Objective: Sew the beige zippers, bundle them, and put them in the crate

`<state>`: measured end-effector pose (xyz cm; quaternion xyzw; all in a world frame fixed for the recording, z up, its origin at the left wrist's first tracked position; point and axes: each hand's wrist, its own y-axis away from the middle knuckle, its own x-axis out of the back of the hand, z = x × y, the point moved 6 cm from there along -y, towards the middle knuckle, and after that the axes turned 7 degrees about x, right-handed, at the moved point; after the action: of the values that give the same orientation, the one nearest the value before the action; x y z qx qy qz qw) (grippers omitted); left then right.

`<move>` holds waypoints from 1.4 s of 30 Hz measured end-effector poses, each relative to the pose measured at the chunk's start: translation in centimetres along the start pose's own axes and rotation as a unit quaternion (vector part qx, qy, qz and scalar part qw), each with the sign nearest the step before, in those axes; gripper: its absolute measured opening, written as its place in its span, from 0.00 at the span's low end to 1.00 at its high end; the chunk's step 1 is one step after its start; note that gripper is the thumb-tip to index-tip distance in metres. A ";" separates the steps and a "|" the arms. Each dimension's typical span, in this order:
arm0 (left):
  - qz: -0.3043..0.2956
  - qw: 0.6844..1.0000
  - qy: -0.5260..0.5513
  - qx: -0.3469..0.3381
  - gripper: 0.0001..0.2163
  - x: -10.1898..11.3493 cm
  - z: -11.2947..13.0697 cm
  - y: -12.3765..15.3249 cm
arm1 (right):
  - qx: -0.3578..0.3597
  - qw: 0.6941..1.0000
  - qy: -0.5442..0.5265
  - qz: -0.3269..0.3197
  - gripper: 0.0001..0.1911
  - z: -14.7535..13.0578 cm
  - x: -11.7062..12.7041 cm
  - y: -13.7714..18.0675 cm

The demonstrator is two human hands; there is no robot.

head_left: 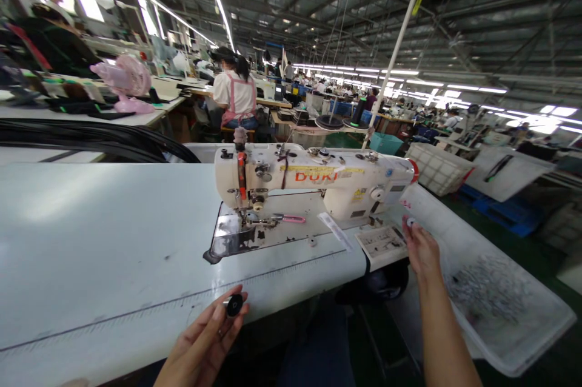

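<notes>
At the table's front edge, my left hand [209, 332] is closed on a small round bobbin [233, 304] with a dark face and a shiny metal rim. My right hand [422, 247], raised at the sewing machine's right end, pinches a small pale disc [410, 222] that looks like a bobbin. Between the hands stands the white sewing machine [313, 178], its needle area on the left. Pink-handled thread snips [291, 218] lie on the machine bed. Another small disc [312, 242] rests nearer the front, left of a white strip [334, 230].
A printed card [382, 246] lies at the table's right end. Beyond it stands a large white bin [518, 344] with small scraps inside. A ruler line [182, 302] runs along the table [113, 241]. Black cables or strips [91, 135] and a pink fan [125, 80] are behind, left.
</notes>
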<state>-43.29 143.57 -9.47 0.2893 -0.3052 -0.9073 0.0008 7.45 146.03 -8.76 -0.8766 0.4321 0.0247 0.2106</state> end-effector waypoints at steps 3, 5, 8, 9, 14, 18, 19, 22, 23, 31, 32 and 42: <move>-0.006 1.000 0.001 0.004 0.22 -0.3 -0.2 0.1 | -0.047 0.986 -0.154 -0.049 0.13 -2.0 -1.4 0.4; -0.014 1.000 0.000 0.002 0.22 -0.4 -0.3 0.2 | -0.076 0.965 -0.243 -0.057 0.08 -3.4 -2.0 0.3; -0.017 1.000 -0.003 0.002 0.22 -0.2 -0.4 0.2 | -0.067 0.960 -0.268 -0.050 0.04 -5.7 -2.0 -0.2; -0.015 1.000 -0.003 0.001 0.23 -0.2 -0.4 0.2 | -0.064 0.959 -0.267 -0.065 0.04 -6.4 -2.2 -0.2; -0.033 0.999 -0.006 -0.019 0.22 -1.3 -0.5 0.4 | -0.139 0.950 -0.183 -0.209 0.12 -7.9 -6.6 5.9; -0.093 0.995 -0.027 -0.038 0.19 -3.2 -1.3 0.4 | -0.230 0.898 -0.110 -0.360 0.15 -7.0 -13.0 17.1; -0.105 0.993 -0.033 -0.045 0.19 -3.5 -1.5 0.4 | -0.258 0.878 -0.128 -0.381 0.15 -6.8 -14.3 19.9; -0.126 0.989 -0.045 -0.064 0.17 -3.8 -2.0 0.5 | -0.347 0.827 -0.219 -0.385 0.15 -6.1 -17.0 25.8; -0.129 0.988 -0.049 -0.070 0.17 -3.8 -2.1 0.5 | -0.370 0.814 -0.248 -0.374 0.15 -5.9 -17.5 27.0; -0.123 0.977 -0.109 -0.138 0.15 -3.5 -1.6 1.1 | -0.441 0.787 -0.269 -0.338 0.15 -5.3 -17.9 29.6; -0.121 0.976 -0.111 -0.144 0.15 -3.5 -1.5 1.1 | -0.434 0.793 -0.258 -0.340 0.18 -5.4 -17.9 29.6; -0.123 0.975 -0.093 -0.159 0.14 -3.4 -2.0 1.1 | -0.204 0.918 -0.055 -0.337 0.16 -6.2 -17.8 28.8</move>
<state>-39.61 142.18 -8.43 0.2348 -0.1181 -0.9603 -0.0931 -26.63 141.45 -9.12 -0.9914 0.0846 0.0880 0.0468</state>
